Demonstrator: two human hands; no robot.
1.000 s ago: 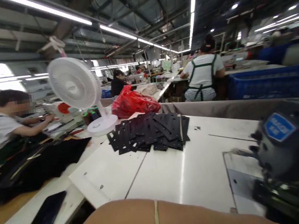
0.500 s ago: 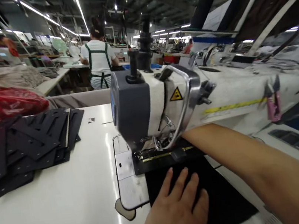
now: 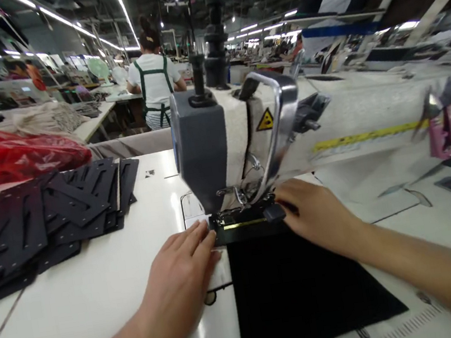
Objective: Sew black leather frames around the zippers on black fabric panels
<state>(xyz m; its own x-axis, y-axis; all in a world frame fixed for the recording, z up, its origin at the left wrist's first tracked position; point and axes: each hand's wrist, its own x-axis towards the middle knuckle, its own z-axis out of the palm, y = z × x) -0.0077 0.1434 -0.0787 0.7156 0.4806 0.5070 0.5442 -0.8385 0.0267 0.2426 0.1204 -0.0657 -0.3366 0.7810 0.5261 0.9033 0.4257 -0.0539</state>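
A black fabric piece (image 3: 303,293) lies under the sewing machine head (image 3: 205,149), its near part spread flat on the white table. Across its far edge runs a zipper with gold-coloured teeth (image 3: 242,224), close to the presser area. My left hand (image 3: 181,271) rests to the left of the needle plate, fingers stretched out, their tips touching the left end of the dark strip that carries the zipper. At the strip's right end, beside a small dark block (image 3: 274,212), my right hand (image 3: 311,207) has its fingers curled in. What those fingertips hold is hidden.
A pile of dark cut pieces (image 3: 74,208) lies on the left of the table, with a red plastic bag (image 3: 14,149) behind it. Pink-handled snips (image 3: 442,131) hang on the machine arm. A person in a green-strapped apron (image 3: 155,83) sits ahead, facing away.
My left hand has moved from the black fabric forward and left to the strip's left end. My right hand has come out from behind the machine head to the strip's right end. The view has shifted slightly.
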